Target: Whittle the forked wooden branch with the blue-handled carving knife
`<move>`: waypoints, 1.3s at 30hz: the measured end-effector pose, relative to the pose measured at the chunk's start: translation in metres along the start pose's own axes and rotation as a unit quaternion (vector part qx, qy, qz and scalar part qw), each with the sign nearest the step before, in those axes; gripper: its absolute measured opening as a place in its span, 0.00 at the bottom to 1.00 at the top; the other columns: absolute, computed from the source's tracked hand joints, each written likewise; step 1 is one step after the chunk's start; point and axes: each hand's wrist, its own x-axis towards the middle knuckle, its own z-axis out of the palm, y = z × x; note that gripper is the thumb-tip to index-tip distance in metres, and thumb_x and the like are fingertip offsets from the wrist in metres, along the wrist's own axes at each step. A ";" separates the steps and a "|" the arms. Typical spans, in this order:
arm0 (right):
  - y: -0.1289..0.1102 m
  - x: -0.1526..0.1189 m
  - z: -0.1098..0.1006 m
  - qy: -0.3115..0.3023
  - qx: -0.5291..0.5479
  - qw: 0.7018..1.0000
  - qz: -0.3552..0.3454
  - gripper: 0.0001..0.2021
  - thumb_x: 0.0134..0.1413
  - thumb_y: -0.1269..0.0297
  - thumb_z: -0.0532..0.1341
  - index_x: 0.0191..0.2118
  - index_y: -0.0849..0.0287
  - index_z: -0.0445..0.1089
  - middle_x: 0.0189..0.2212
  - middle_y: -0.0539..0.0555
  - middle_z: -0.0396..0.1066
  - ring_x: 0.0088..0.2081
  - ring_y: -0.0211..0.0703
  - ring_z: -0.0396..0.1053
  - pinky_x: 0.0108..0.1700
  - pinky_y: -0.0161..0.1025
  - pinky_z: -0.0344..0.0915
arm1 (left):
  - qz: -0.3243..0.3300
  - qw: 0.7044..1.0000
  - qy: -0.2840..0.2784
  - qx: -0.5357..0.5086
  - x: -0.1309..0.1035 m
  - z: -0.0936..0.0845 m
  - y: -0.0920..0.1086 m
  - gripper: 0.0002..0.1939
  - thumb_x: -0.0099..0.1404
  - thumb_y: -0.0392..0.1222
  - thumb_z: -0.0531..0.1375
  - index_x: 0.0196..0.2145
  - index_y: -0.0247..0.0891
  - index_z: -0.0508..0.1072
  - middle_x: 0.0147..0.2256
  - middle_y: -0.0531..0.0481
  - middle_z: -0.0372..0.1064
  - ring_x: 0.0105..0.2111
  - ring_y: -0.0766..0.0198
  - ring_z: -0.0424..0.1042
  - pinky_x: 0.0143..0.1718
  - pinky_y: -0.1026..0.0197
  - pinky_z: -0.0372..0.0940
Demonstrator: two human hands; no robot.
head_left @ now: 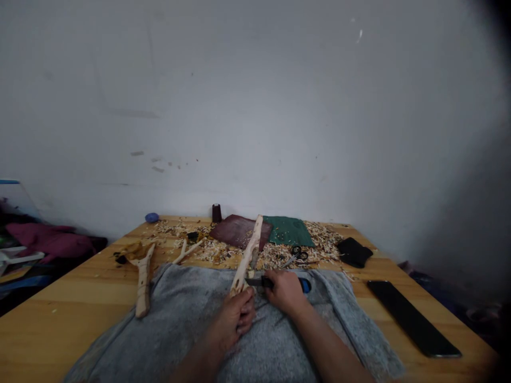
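My left hand (pixel 238 315) is wrapped round the lower end of a pale peeled branch (pixel 250 250), which points up and away toward the wall. In my right hand (pixel 285 290) is a utility knife (pixel 305 285) with a black and blue handle. Its dark blade lies against or very near the branch, just above my left hand; the exact contact is too small to tell. A darker stub of wood stands beside the branch on its right. Both hands are over a grey cloth (pixel 183 319) spread on the wooden table (pixel 43 314).
Wood shavings (pixel 323 239) cover the table's back, around scissors (pixel 296 254), maroon leather (pixel 231 230) and green leather (pixel 289 230). A forked wooden piece (pixel 143 284) lies left, a black phone-like slab (pixel 413 318) right. A dark thread spool (pixel 216 213) stands near the wall.
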 end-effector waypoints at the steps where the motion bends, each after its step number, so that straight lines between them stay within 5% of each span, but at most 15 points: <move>1: -0.001 0.000 -0.001 -0.014 -0.017 1.000 0.004 0.09 0.50 0.64 0.55 0.36 0.56 0.70 0.34 0.54 0.75 0.36 0.42 0.71 0.35 0.34 0.56 | 0.002 1.000 -0.001 0.002 0.000 0.000 0.000 0.23 0.47 0.56 0.66 0.23 0.41 0.56 0.14 0.66 0.47 0.11 0.80 0.40 0.11 0.69 0.32; 17: -0.018 0.000 -0.005 -0.071 -0.029 0.994 0.078 0.10 0.54 0.63 0.54 0.36 0.56 0.72 0.33 0.56 0.76 0.36 0.46 0.73 0.35 0.35 0.60 | -0.019 0.998 -0.002 0.060 0.000 0.002 0.000 0.27 0.45 0.61 0.65 0.20 0.41 0.54 0.13 0.65 0.46 0.10 0.80 0.40 0.12 0.69 0.31; 30: -0.003 0.011 0.005 -0.014 -0.053 0.994 0.097 0.13 0.58 0.71 0.49 0.42 0.57 0.70 0.36 0.58 0.74 0.38 0.45 0.72 0.38 0.37 0.61 | -0.052 0.998 -0.025 -0.019 -0.007 0.006 0.012 0.23 0.45 0.52 0.68 0.25 0.40 0.58 0.15 0.66 0.47 0.11 0.80 0.40 0.13 0.69 0.29; 36: 0.021 0.016 -0.003 0.016 -0.106 0.972 0.211 0.12 0.58 0.71 0.49 0.43 0.60 0.67 0.36 0.60 0.73 0.36 0.45 0.73 0.35 0.37 0.62 | -0.069 0.995 -0.065 -0.037 -0.008 0.002 0.008 0.19 0.50 0.48 0.67 0.25 0.40 0.58 0.15 0.65 0.48 0.11 0.80 0.40 0.12 0.69 0.30; 39: 0.021 0.013 -0.006 0.019 -0.083 0.977 0.194 0.11 0.56 0.69 0.52 0.43 0.58 0.67 0.36 0.58 0.73 0.37 0.45 0.72 0.36 0.37 0.61 | -0.068 0.995 -0.065 -0.030 -0.007 0.002 0.005 0.20 0.49 0.49 0.67 0.24 0.41 0.57 0.14 0.65 0.48 0.10 0.80 0.39 0.12 0.69 0.31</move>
